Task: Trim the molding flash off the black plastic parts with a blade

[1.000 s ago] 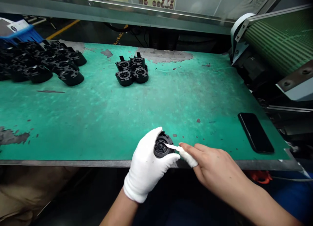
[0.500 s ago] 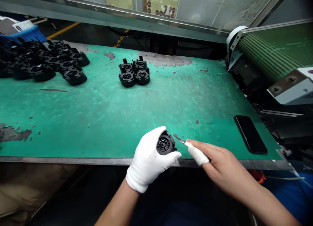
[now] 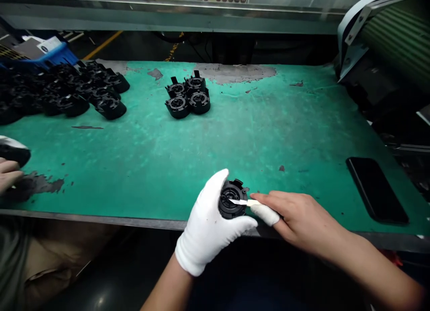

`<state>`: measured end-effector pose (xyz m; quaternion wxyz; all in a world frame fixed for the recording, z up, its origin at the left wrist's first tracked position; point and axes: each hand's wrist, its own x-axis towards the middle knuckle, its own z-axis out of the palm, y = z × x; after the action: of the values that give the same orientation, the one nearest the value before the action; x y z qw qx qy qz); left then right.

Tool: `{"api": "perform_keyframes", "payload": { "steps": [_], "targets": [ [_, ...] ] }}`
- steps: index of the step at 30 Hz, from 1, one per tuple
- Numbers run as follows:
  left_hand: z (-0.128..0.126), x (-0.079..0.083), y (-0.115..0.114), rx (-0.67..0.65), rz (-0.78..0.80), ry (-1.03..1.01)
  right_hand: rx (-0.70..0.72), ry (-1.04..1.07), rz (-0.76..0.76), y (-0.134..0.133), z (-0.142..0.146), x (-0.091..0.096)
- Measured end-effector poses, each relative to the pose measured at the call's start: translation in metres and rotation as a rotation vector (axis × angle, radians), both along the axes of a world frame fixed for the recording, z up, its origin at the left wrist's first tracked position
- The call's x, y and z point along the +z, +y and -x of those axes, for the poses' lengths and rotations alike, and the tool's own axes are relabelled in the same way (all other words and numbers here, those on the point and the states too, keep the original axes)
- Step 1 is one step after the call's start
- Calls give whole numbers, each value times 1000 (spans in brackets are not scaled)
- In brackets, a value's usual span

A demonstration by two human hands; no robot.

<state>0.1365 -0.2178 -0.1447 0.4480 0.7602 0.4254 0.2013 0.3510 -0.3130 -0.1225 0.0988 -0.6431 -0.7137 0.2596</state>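
Observation:
Near the front edge of the green table (image 3: 151, 167), my left hand (image 3: 208, 226) in a white glove grips a round black plastic part (image 3: 231, 190) with ribs and a central hub facing up. My right hand (image 3: 292, 212), bare but for a white cover on the thumb, is closed around the pale handle of a small knife (image 3: 240, 202). The blade lies over the face of the round part. Whether its tip touches the plastic, I cannot tell. Most of the knife's handle is hidden in the fingers.
Several similar black parts (image 3: 188, 98) stand grouped at mid-back, with a larger cluster (image 3: 67, 91) at the left by a blue bin (image 3: 57, 55). A phone (image 3: 376, 190) lies at the right, below a conveyor (image 3: 399, 37). Another person's hand (image 3: 8, 172) holds a black part at left.
The knife blade has moved left from beside the round part to over its face. The view has shifted, and another person's hands have come in at the left edge.

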Motion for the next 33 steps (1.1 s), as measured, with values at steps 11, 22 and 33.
{"api": "perform_keyframes", "payload": {
  "steps": [11, 22, 33],
  "targets": [
    [-3, -13, -4, 29, -106, -27, -53, -84, 29, 8, 1, -7],
    [-4, -18, -2, 18, -174, -19, 10, -208, 52, 3, 3, 15],
    [-5, -18, -2, 2, -208, -64, -74, -492, 91, 19, 17, 30]
  ]
}}
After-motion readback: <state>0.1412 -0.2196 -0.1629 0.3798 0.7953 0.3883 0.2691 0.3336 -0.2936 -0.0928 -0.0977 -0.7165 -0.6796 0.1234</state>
